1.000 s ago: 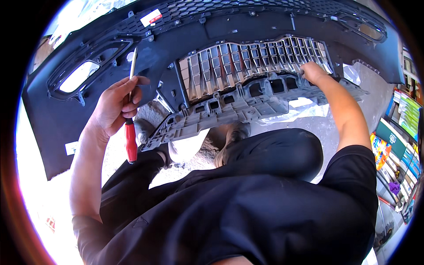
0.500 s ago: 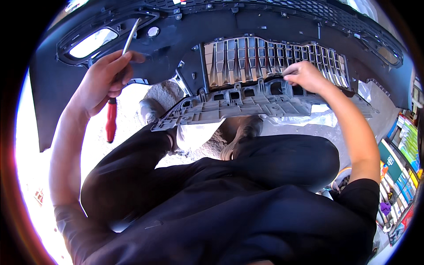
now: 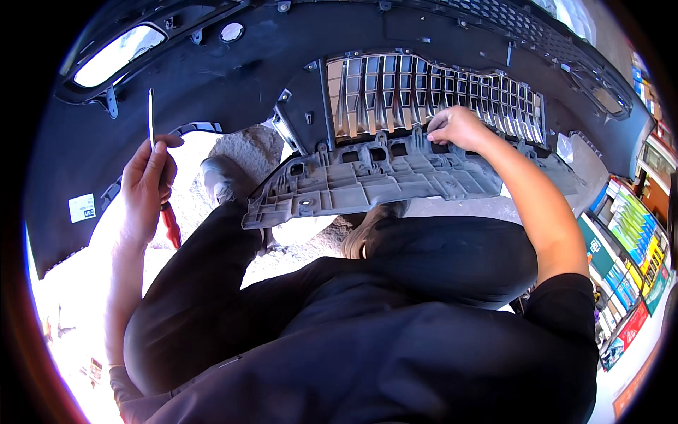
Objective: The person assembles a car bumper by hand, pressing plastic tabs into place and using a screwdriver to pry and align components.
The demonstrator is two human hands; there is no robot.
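Note:
My left hand (image 3: pixel 147 185) is closed around a screwdriver (image 3: pixel 170 226) with a red handle. Its bare metal shaft points up past my thumb, and the tool touches nothing else. My right hand (image 3: pixel 458 128) is closed, fingertips pressed together at the seam between a chrome grille (image 3: pixel 388 88) and a ribbed grey plastic panel (image 3: pixel 339 187). Whatever lies between those fingertips is hidden. The grille sits in the opening of a large black car bumper (image 3: pixel 261 85), seen from its inner side. Tabs along the panel's far edge meet the grille's lower edge, and the panel reaches toward my knees.
The bumper spans the whole far side, with an oval opening at upper left and a white label (image 3: pixel 82 208) on its left end. My bent legs (image 3: pixel 445 258) are close below the panel. Shelves of colourful boxes (image 3: pixel 632 240) stand at right.
My right hand has shifted left along the seam. The left hand, still holding the screwdriver, has moved left and lower. The whole view has also shifted, bringing the bumper's label into sight.

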